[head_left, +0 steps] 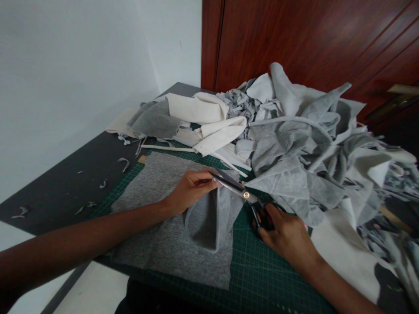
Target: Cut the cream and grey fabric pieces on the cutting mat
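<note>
A large piece of grey fabric [147, 183] lies over the green cutting mat [258, 270], its near part folded into a loop. My left hand [193, 189] pinches an edge of this fabric between thumb and fingers, lifting it a little. In my right hand [286, 233] is a pair of scissors [246, 195], with fingers through the black handles. The blades point left and reach the fabric edge by my left fingertips. Whether the blade tips have fabric between them is hard to make out.
Heaped grey and white fabric scraps [294, 148] cover the back and right of the table. Folded cream pieces [196, 109] lie behind the mat. Small offcuts [123, 164] dot the dark tabletop [65, 192] at left. A white wall and a reddish wooden door [294, 39] stand behind.
</note>
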A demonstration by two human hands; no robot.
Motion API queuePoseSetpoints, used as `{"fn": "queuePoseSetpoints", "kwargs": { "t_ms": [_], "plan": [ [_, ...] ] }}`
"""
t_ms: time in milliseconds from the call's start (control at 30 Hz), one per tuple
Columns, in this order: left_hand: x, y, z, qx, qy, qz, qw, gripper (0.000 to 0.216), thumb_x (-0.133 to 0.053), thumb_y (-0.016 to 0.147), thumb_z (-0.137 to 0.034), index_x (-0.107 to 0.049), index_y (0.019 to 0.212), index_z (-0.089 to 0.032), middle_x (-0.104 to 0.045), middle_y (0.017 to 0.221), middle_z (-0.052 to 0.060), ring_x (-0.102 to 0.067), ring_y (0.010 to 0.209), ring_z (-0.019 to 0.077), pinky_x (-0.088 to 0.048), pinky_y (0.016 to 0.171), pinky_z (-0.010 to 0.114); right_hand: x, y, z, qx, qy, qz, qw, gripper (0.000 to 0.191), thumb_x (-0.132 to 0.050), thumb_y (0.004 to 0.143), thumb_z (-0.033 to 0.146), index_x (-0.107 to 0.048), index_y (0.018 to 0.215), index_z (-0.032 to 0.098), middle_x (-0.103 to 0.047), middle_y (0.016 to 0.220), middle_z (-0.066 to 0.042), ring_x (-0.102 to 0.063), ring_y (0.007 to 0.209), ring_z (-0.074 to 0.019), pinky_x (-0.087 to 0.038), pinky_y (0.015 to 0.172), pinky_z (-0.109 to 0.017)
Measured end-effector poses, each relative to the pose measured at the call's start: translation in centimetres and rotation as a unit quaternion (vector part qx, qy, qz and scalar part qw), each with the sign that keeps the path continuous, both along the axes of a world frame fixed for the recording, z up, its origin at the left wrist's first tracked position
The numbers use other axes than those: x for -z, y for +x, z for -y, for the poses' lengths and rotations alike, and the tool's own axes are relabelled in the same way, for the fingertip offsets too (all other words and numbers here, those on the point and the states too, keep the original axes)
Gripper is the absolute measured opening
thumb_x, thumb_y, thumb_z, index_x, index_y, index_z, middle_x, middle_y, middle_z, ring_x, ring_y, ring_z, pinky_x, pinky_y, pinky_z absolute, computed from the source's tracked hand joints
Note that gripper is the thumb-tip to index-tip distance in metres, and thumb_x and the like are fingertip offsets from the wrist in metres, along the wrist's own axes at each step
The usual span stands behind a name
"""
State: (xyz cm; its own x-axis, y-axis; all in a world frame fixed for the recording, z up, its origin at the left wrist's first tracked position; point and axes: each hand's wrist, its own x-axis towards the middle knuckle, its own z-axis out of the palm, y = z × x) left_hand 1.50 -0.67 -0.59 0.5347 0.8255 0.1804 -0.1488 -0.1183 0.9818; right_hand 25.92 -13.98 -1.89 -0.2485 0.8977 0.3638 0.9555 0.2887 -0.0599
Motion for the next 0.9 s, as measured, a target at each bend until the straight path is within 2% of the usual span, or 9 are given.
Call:
{"fn": "queuePoseSetpoints", "kwargs": {
  "t_ms": [500, 667, 900],
  "plan": [
    [0.09, -0.09, -0.11, -0.006, 0.010, -0.024, 1.000, 0.016, -0.067, 0.083, -0.022, -0.072, 0.069, -0.015, -0.064, 0.074, 0.000, -0.054, 0.069, 0.0101, -0.043, 0.065, 0.022, -0.25, 0.15, -0.12, -0.016, 0.009, -0.006, 1.000, 0.008, -0.044, 0.087, 0.022, -0.048, 0.081, 0.021, -0.056, 0.058, 0.003, -0.054, 0.045, -0.0114, -0.031, 0.045, -0.024],
    [0.21, -0.08, -0.16, -0.007, 0.004, -0.027, 1.000, 0.013, -0.069, 0.083, -0.024, -0.073, 0.074, -0.015, -0.060, 0.070, -0.001, -0.052, 0.068, 0.0104, -0.041, 0.061, 0.020, -0.03, 0.27, -0.21, -0.013, 0.008, -0.009, 1.000, 0.006, -0.046, 0.086, 0.021, -0.048, 0.081, 0.021, -0.055, 0.058, 0.003, -0.053, 0.045, -0.0114, -0.030, 0.045, -0.024],
    [0.14, -0.09, -0.15, 0.012, -0.023, 0.011, 1.000, 0.011, -0.070, 0.081, -0.021, -0.072, 0.071, -0.016, -0.066, 0.086, 0.002, -0.059, 0.078, 0.0119, -0.046, 0.067, 0.022, -0.22, -0.19, -0.10, 0.011, -0.013, -0.015, 1.000, 0.005, -0.049, 0.081, 0.025, -0.050, 0.081, 0.020, -0.057, 0.058, 0.002, -0.054, 0.047, -0.0124, -0.030, 0.045, -0.024]
  ]
}}
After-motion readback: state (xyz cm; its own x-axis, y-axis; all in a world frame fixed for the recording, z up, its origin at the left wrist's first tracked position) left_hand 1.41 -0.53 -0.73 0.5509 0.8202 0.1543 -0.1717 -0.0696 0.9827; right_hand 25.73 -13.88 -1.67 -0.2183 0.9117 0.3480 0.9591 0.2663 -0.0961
